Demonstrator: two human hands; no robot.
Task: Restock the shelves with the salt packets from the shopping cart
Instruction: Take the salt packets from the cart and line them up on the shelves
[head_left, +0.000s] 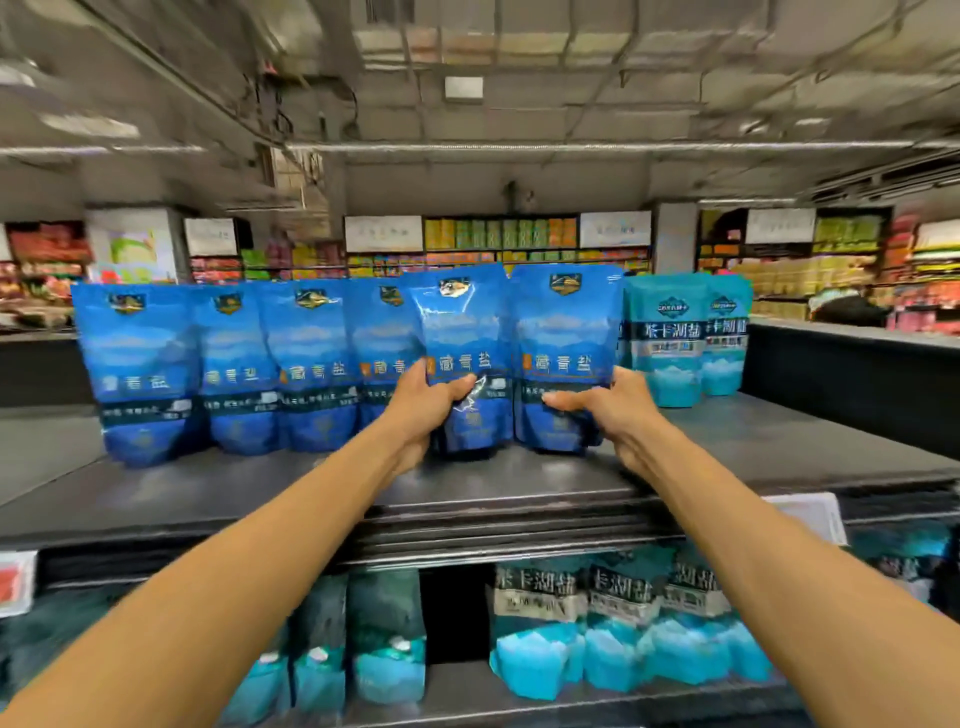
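Glossy blue salt pouches (470, 358) (566, 358), upright on the dark shelf (727, 447), are each gripped by both hands (431, 402) (608, 410).

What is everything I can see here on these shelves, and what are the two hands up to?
Dark blue plastic salt pouches: six, upright in a row on the top shelf.
Teal plastic salt pouches: at least two, upright at the right end of that row.
Teal and white salt packets: several, blurred, on the lower shelf.
Black metal top shelf: one, bearing both rows.
Far shelves of colourful goods: background, too blurred to count.
Left hand: grips the fifth blue pouch.
Right hand: grips the sixth blue pouch.
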